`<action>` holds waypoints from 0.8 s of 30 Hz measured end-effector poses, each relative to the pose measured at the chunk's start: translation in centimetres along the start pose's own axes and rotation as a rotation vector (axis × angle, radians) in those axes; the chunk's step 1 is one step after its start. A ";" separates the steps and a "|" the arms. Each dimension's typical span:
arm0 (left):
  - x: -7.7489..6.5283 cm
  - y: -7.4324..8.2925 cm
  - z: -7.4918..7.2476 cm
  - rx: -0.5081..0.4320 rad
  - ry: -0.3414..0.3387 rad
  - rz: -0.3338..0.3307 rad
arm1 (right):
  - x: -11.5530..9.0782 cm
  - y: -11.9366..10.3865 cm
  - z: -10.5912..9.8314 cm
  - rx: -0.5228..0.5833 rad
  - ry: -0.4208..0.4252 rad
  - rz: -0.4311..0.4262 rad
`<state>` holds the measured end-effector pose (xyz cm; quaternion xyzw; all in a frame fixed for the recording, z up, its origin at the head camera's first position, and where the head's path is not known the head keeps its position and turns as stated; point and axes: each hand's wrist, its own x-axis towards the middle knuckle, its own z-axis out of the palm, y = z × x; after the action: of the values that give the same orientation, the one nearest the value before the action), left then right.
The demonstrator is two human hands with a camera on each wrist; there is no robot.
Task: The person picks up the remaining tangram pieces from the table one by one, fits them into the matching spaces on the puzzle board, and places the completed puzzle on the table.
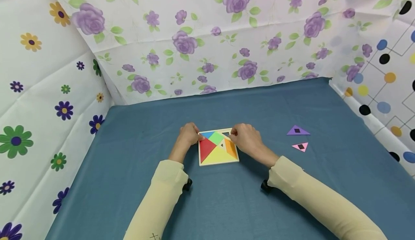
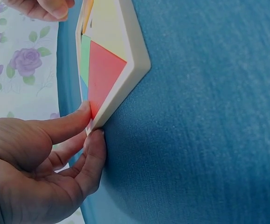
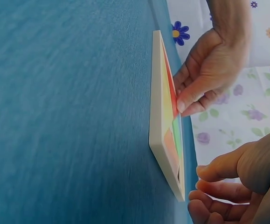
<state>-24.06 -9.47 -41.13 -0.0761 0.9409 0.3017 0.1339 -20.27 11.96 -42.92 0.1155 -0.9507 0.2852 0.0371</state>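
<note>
Puzzle (image 1: 219,163), centre of frame; left hand (image 1: 188,135) pinching its upper-left corner. Right hand (image 1: 247,138), upper-right corner, fingers curled near thumb. Purple triangle (image 1: 302,132), pink triangle (image 1: 306,146): right of centre.

Left hand (image 1: 188,134) pinched the puzzle tray (image 1: 219,163) at its far-left corner; right hand (image 1: 247,137) was at far-right corner, by a dark gap (image 1: 226,134). Red piece (image 1: 207,148) and yellow piece (image 1: 215,156) sat inside. Purple triangle (image 1: 303,131), pink triangle (image 1: 305,146) lay off right.
</note>
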 end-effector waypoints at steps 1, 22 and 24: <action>0.0 0.0 0.0 0.005 0.002 0.002 | -0.1 0.1 -0.1 0.001 0.000 0.000; 0.0 -0.1 -0.2 -0.006 -0.012 0.000 | -2.2 2.9 -3.3 -0.066 0.039 0.031; 0.1 -0.2 -0.2 -0.008 -0.016 0.001 | -2.4 3.3 -3.6 -0.069 0.035 0.038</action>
<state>-24.12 -9.70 -41.09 -0.0738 0.9387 0.3059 0.1409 -18.72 17.08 -42.05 0.0913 -0.9612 0.2551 0.0523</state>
